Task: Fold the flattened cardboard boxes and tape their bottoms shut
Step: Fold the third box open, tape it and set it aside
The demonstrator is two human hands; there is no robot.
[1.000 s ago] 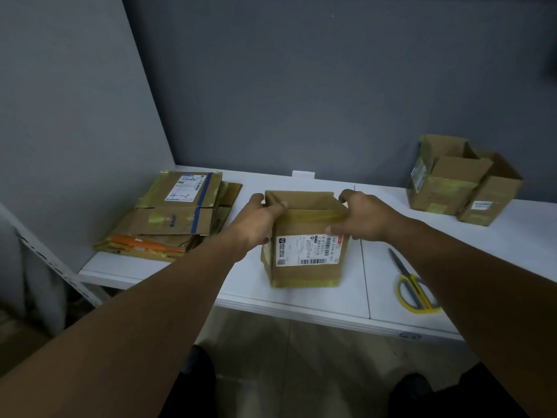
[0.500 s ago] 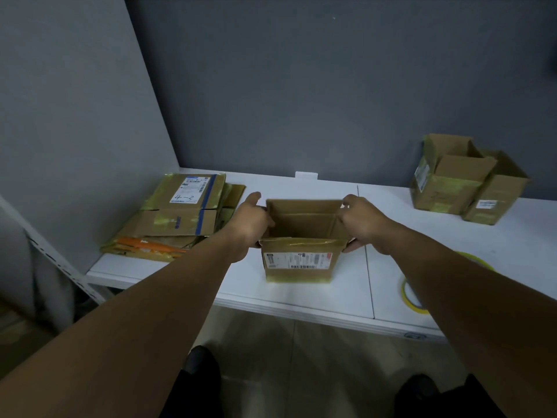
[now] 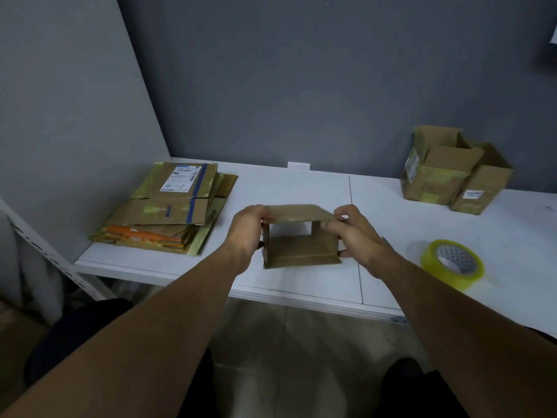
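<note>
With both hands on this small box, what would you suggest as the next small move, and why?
Probably fold the top flap down over the open end of the box: left hand and right hand both pinch it, and the tape roll lies untouched nearby.

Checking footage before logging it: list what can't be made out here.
Head view only:
1. Far end of the box: faces away, taping unknown.
2. Label on the stack: print too small; lower sheets covered by the top one.
3. Rightmost box: partly hidden by its neighbour.
</note>
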